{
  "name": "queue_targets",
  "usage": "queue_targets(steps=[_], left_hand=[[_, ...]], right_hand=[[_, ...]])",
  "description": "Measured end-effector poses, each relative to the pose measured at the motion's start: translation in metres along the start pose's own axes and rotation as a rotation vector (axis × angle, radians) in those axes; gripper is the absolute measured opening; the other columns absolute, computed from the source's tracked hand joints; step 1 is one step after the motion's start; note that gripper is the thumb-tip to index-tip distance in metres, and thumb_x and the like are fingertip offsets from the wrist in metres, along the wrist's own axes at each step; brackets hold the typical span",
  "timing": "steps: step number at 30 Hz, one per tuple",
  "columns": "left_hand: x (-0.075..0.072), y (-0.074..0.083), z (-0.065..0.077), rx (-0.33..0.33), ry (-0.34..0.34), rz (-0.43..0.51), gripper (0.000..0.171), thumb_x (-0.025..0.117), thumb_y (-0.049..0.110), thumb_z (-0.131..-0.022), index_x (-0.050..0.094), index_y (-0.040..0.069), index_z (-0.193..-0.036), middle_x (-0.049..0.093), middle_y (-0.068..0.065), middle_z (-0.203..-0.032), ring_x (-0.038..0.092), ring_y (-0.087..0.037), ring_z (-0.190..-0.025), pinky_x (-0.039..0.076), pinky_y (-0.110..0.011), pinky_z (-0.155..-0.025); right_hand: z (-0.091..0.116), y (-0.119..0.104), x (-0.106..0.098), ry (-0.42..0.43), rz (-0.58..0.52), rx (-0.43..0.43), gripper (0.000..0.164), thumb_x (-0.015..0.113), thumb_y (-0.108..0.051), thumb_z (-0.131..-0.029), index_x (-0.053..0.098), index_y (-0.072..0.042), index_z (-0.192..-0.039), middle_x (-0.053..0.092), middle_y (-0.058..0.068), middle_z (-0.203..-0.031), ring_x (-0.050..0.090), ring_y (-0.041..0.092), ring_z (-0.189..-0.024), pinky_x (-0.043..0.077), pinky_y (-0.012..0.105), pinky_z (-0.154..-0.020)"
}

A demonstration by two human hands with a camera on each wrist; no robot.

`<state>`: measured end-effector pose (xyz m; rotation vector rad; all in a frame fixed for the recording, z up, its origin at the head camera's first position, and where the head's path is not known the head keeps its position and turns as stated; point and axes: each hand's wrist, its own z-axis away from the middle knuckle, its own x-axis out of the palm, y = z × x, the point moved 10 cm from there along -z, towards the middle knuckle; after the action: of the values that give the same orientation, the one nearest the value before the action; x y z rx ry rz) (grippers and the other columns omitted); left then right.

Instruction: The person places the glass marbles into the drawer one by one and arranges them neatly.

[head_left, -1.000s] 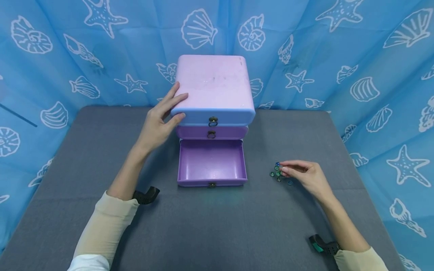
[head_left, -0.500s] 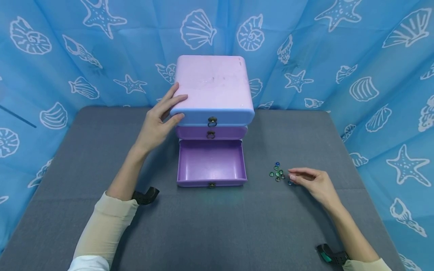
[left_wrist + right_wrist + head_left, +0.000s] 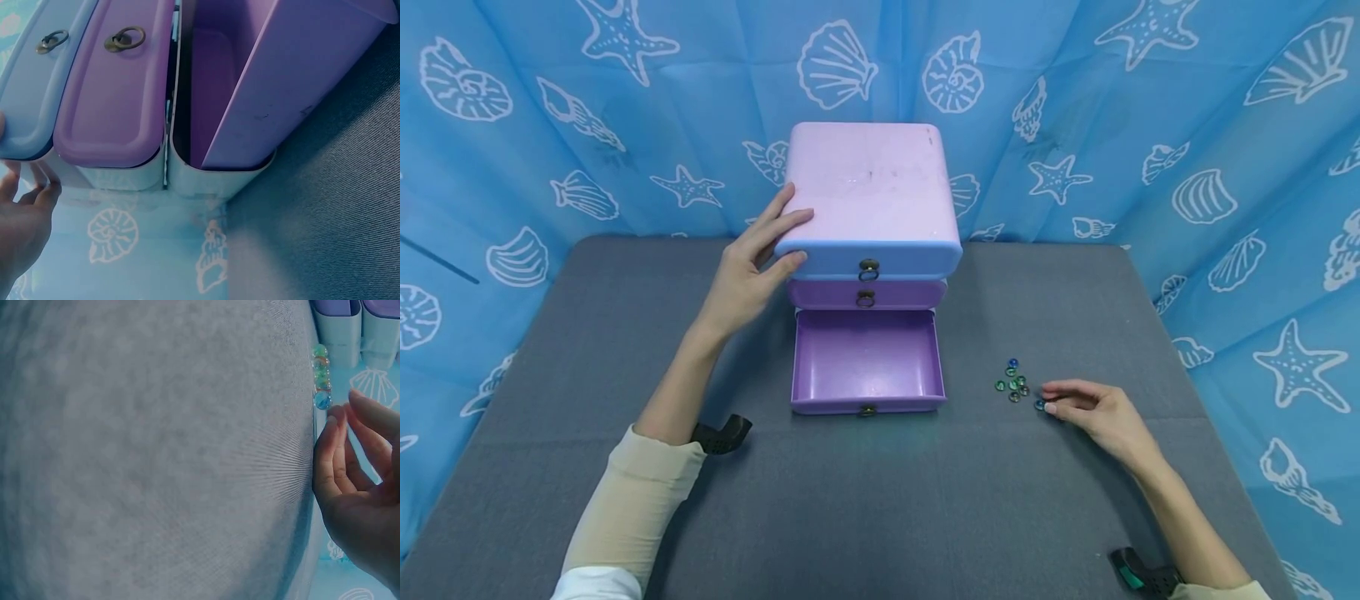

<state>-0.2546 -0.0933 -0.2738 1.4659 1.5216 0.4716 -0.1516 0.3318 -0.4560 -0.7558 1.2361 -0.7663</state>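
A small drawer cabinet (image 3: 868, 179) with a pale pink top stands at the back of the table. Its bottom purple drawer (image 3: 868, 406) is pulled out, with nothing inside. My left hand (image 3: 745, 275) rests spread against the cabinet's left front corner, thumb on the blue top drawer (image 3: 827, 260). In the left wrist view, fingertips touch the cabinet's side. Right of the drawer lies a loose cluster of green glass marbles (image 3: 1013, 385) with a blue one at its back. My right hand (image 3: 1097, 412) is low beside a separate blue marble (image 3: 1040, 405), thumb and fingertips right at it.
Grey cloth covers the table (image 3: 880, 508). A blue curtain (image 3: 700, 100) with white shells and starfish hangs behind and around it. A closed purple middle drawer (image 3: 895, 293) sits above the pulled-out one. A black wrist device (image 3: 724, 435) is strapped on each arm.
My right hand has drawn back from the cluster toward the near right and come to the separate blue marble. My left hand and the cabinet keep their places.
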Motion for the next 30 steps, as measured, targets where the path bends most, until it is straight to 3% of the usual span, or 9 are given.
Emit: queue_targets(steps=[6, 19, 27, 30], left_hand=[[0.0, -0.002, 0.001, 0.003, 0.005, 0.019, 0.043, 0.059, -0.008, -0.095, 0.053, -0.007, -0.138, 0.024, -0.017, -0.162, 0.023, -0.025, -0.15, 0.031, -0.033, -0.117], [0.001, -0.005, 0.0, -0.003, -0.007, 0.043, 0.043, 0.058, -0.008, -0.096, 0.052, -0.007, -0.138, 0.023, -0.016, -0.162, 0.021, -0.022, -0.15, 0.029, -0.034, -0.117], [0.001, -0.006, 0.001, 0.002, -0.006, 0.051, 0.043, 0.058, -0.008, -0.095, 0.052, -0.007, -0.138, 0.023, -0.016, -0.162, 0.021, -0.021, -0.15, 0.029, -0.035, -0.118], [0.0, -0.007, 0.0, 0.001, -0.004, 0.057, 0.043, 0.058, -0.007, -0.096, 0.052, -0.007, -0.138, 0.023, -0.015, -0.163, 0.021, -0.021, -0.15, 0.029, -0.034, -0.118]], right_hand=[[-0.002, 0.004, 0.005, -0.076, 0.015, 0.059, 0.041, 0.072, -0.015, -0.092, 0.063, 0.006, -0.127, 0.071, 0.02, -0.109, 0.069, 0.006, -0.089, 0.056, 0.021, -0.074], [-0.012, 0.003, 0.003, 0.017, 0.189, 0.086, 0.036, 0.077, -0.025, -0.089, 0.073, -0.002, -0.116, 0.074, 0.008, -0.09, 0.067, 0.011, -0.073, 0.051, 0.023, -0.063], [-0.019, 0.003, 0.004, 0.039, 0.206, 0.103, 0.029, 0.077, -0.019, -0.089, 0.074, -0.001, -0.111, 0.069, 0.007, -0.08, 0.054, 0.012, -0.058, 0.043, 0.026, -0.05], [-0.021, 0.005, 0.004, 0.017, 0.177, 0.105, 0.029, 0.074, -0.018, -0.091, 0.073, 0.0, -0.113, 0.072, 0.009, -0.083, 0.057, 0.011, -0.059, 0.048, 0.026, -0.05]])
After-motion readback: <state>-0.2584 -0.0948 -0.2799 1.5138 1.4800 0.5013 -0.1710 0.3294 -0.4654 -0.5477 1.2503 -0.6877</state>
